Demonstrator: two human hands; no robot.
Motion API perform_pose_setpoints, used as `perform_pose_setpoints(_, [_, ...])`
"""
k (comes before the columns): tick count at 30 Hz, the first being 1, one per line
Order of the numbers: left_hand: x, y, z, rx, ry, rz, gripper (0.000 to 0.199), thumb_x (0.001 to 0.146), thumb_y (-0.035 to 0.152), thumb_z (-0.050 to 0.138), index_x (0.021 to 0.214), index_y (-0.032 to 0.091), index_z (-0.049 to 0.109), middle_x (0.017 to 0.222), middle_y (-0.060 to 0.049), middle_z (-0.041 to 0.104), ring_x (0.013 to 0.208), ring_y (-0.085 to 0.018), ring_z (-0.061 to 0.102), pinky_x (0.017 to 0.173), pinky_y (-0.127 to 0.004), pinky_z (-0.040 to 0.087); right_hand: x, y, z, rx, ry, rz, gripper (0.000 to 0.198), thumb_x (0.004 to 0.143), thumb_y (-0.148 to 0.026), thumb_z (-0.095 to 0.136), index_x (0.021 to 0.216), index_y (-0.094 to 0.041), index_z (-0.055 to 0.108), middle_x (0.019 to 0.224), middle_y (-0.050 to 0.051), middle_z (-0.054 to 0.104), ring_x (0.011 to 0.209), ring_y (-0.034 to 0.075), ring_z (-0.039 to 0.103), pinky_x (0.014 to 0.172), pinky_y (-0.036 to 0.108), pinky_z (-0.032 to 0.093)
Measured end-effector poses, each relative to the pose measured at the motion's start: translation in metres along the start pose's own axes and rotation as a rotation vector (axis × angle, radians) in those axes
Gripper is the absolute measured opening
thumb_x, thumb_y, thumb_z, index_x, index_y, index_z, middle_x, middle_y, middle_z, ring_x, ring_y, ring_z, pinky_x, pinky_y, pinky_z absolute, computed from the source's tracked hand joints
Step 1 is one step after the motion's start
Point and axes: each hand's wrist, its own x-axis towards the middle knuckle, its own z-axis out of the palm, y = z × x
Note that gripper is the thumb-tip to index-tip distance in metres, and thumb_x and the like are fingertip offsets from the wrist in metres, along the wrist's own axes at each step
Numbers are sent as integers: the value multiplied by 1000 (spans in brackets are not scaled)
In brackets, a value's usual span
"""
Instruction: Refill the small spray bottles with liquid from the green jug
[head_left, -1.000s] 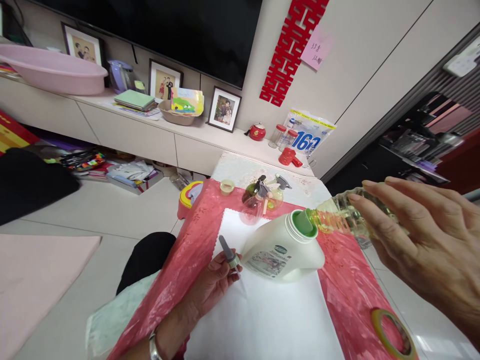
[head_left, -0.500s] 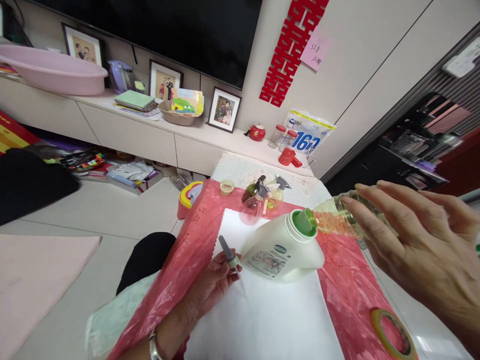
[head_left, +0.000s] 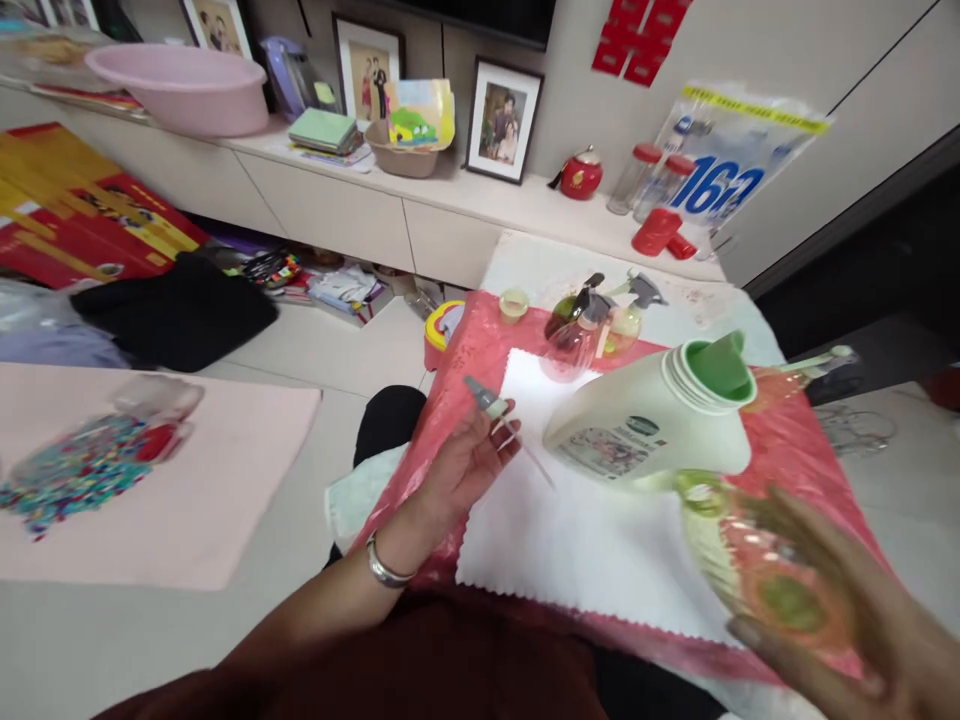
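Note:
My left hand (head_left: 469,455) pinches a grey pump head (head_left: 486,396) whose thin clear tube points down over the white cloth (head_left: 570,550). My right hand (head_left: 855,600), smeared by motion, is wrapped round a clear yellowish bottle (head_left: 720,560) low at the right. That bottle is tilted, its neck pointing up-left near the jug's base. Between and beyond my hands stands a large pale green detergent jug (head_left: 637,420), uncapped, with a green pouring spout (head_left: 720,365) in its mouth. How much the small bottle holds I cannot tell.
Several spray bottles (head_left: 581,335) and a small round cup (head_left: 514,305) stand behind the jug, on a red plastic cover (head_left: 480,340). Another spray bottle (head_left: 795,380) is partly hidden behind the jug. Left on the floor, a pink mat (head_left: 247,480) bears spilled colourful bits.
My right hand has brought the bottle away from the jug's spout, down and toward me. The left hand still holds the pump head. The view has turned left and down.

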Motion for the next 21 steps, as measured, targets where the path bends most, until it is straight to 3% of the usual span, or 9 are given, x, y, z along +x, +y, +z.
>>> perform_pose_setpoints(3, [-5, 12, 7, -11, 19, 42, 25, 87, 26, 81, 107, 19, 68, 118, -4, 73, 100, -17, 71, 93, -32, 56, -22, -19, 47, 111, -147, 33, 65, 101, -57, 61, 153, -20, 44, 136, 9, 55, 111, 24, 65, 71, 29, 64])
perform_pose_setpoints(8, [-12, 17, 19, -55, -3, 63, 30, 86, 26, 82, 110, 16, 67, 110, -3, 75, 95, -16, 73, 87, -30, 59, -28, -47, 96, 194, -135, 134, 55, 105, -52, 53, 149, -20, 43, 137, 9, 52, 118, 25, 60, 91, 38, 59])
perform_pose_setpoints(14, [-19, 9, 24, -32, 14, 27, 37, 74, 26, 92, 103, 18, 71, 114, -3, 76, 93, -17, 74, 87, -31, 60, -26, -59, 110, 369, -151, 242, 61, 102, -56, 58, 151, -25, 41, 140, 7, 50, 124, 26, 55, 100, 40, 53])
perform_pose_setpoints(21, [-26, -10, 31, 90, -65, -15, 44, 64, 28, 98, 101, 22, 75, 106, -2, 77, 87, -16, 72, 83, -29, 55, -20, -72, 118, 527, -109, 281, 64, 101, -54, 63, 153, -24, 41, 139, 6, 50, 120, 22, 57, 100, 33, 54])
